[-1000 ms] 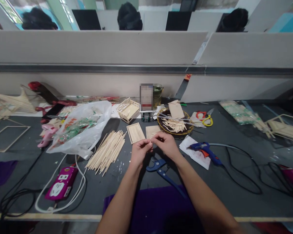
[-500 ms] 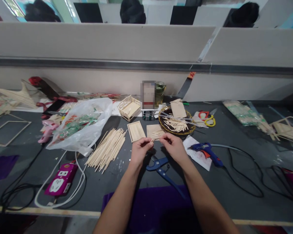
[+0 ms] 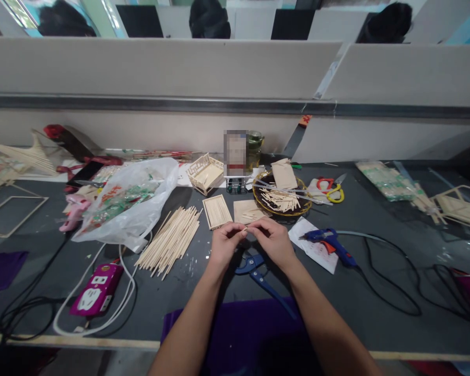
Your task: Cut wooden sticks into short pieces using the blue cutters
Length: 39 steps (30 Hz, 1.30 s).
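My left hand [image 3: 226, 243] and my right hand [image 3: 272, 240] meet at the fingertips, both closed in a pinch. Between them shows a short wooden stick [image 3: 246, 229], mostly covered by fingers. Just beyond lies a square of brown card [image 3: 243, 208] with small stick pieces on it. A small slatted wooden panel [image 3: 218, 211] rests to the left of the card. Under my hands is a blue-handled cutter [image 3: 264, 282], partly hidden. A wicker basket [image 3: 256, 196] of short stick pieces stands behind my right hand.
Left are a pile of long sticks [image 3: 168, 241], a plastic bag [image 3: 156, 177] and a pink power strip [image 3: 97, 289] with cables. Right are a blue glue gun [image 3: 332, 245] on white paper and scissors [image 3: 337, 194]. A small wooden model [image 3: 207, 175] stands behind.
My right hand has moved left, closing the gap to my left hand, so the fingertips now meet around the short stick. My left hand has barely moved.
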### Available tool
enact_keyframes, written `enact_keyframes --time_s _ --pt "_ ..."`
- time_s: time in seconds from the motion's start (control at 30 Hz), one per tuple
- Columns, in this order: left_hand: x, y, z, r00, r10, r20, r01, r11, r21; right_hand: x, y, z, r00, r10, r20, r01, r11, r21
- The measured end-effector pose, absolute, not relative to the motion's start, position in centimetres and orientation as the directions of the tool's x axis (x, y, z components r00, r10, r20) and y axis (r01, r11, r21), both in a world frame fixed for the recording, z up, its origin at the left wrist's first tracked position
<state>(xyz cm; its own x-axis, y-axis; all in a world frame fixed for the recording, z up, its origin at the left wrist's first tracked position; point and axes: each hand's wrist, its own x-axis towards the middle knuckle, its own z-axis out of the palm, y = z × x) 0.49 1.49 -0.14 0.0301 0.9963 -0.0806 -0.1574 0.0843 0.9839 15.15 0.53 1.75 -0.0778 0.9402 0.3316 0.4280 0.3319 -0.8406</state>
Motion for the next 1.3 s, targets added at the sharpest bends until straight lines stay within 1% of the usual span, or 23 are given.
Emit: enact_keyframes --time_s 0.1,0.17,0.2,0.27,0.37,0.43,0.5,0.57,0.6,0.7,0.77,0.8,0.83,0.9,0.97,1.0,1.03,1.07,1.13,1.17,1.2,1.23,1.3 --pt "0.4 1.6 -0.4 -0.018 0.998 -0.06 -0.092 0.058 0.994 15.6 0.2 2.4 0.023 0.928 0.373 0.482 0.316 -0.817" --pt "0.4 1.6 -0.5 -0.037 0.997 -0.064 -0.076 0.061 0.995 16.1 0.0 2.9 0.096 0.925 0.367 0.505 0.273 -0.819" --pt "0.4 1.7 -0.6 -0.037 0.997 -0.068 -0.076 0.065 0.995 16.3 0.0 3.0 0.103 0.929 0.355 0.523 0.253 -0.814" --pt "0.5 1.6 -0.6 -0.029 0.997 -0.073 -0.077 0.07 0.995 16.8 -0.1 3.3 0.044 0.952 0.304 0.596 0.219 -0.773" --pt "0.6 1.5 -0.7 -0.024 0.996 -0.09 -0.088 0.088 0.992 17.6 -0.2 3.7 -0.168 0.978 0.125 0.739 0.209 -0.64" --pt "0.6 1.5 -0.6 -0.02 0.993 -0.118 -0.117 0.115 0.986 18.4 -0.3 4.1 -0.23 0.971 0.056 0.769 0.217 -0.601" --pt "0.7 1.4 -0.5 -0.017 0.989 -0.149 -0.162 0.144 0.976 19.7 -0.5 4.6 -0.147 0.981 0.126 0.733 0.193 -0.652" --pt "0.9 1.4 -0.4 -0.012 0.984 -0.176 -0.214 0.169 0.962 21.0 -0.6 5.3 0.029 0.975 0.219 0.662 0.146 -0.735" --pt "1.0 1.4 -0.3 -0.009 0.982 -0.188 -0.238 0.18 0.954 21.6 -0.7 5.5 0.096 0.967 0.236 0.634 0.124 -0.764" --pt "1.1 1.5 -0.3 0.004 0.976 -0.217 -0.286 0.209 0.935 22.7 -1.3 6.0 0.181 0.951 0.252 0.613 0.091 -0.785" --pt "1.1 1.4 -0.4 0.017 0.972 -0.234 -0.302 0.228 0.925 22.9 -1.8 6.1 0.235 0.928 0.29 0.602 0.095 -0.793" --pt "1.2 1.4 -0.4 0.025 0.97 -0.241 -0.31 0.237 0.921 22.9 -2.0 6.2 0.292 0.904 0.314 0.563 0.103 -0.82" --pt "1.2 1.4 -0.4 0.034 0.968 -0.247 -0.318 0.245 0.916 23.0 -2.2 6.3 0.363 0.872 0.33 0.485 0.125 -0.866" --pt "1.2 1.4 -0.4 0.052 0.964 -0.259 -0.335 0.262 0.905 23.2 -2.3 6.6 0.502 0.809 0.306 0.22 0.223 -0.95" --pt "1.3 1.4 -0.4 0.064 0.959 -0.275 -0.345 0.28 0.896 23.4 -2.0 6.8 0.561 0.796 0.228 -0.055 0.311 -0.949" --pt "1.4 1.4 -0.4 0.065 0.958 -0.281 -0.346 0.286 0.894 23.4 -1.7 6.8 0.564 0.802 0.199 -0.133 0.325 -0.936" --pt "1.4 1.4 -0.4 0.063 0.956 -0.285 -0.343 0.289 0.894 23.2 -1.4 6.7 0.558 0.811 0.177 -0.152 0.31 -0.938" --pt "1.5 1.4 -0.4 0.06 0.956 -0.286 -0.339 0.289 0.896 22.8 -1.1 6.4 0.55 0.818 0.167 -0.122 0.277 -0.953" --pt "1.5 1.4 -0.4 0.057 0.96 -0.274 -0.325 0.277 0.904 21.6 -0.4 5.5 0.476 0.867 0.147 0.013 0.16 -0.987" --pt "1.5 1.4 -0.5 0.06 0.963 -0.264 -0.314 0.269 0.91 20.7 -0.1 4.8 0.37 0.921 0.124 0.112 0.088 -0.99" --pt "1.5 1.4 -0.5 0.066 0.966 -0.252 -0.3 0.26 0.918 19.9 0.1 4.2 0.251 0.962 0.11 0.216 0.055 -0.975" --pt "1.4 1.4 -0.6 0.071 0.969 -0.237 -0.284 0.248 0.926 19.0 0.3 3.6 0.152 0.979 0.136 0.31 0.084 -0.947" --pt "1.3 1.4 -0.7 0.079 0.975 -0.209 -0.244 0.223 0.944 17.5 0.6 2.7 -0.049 0.973 0.227 0.455 0.225 -0.862"
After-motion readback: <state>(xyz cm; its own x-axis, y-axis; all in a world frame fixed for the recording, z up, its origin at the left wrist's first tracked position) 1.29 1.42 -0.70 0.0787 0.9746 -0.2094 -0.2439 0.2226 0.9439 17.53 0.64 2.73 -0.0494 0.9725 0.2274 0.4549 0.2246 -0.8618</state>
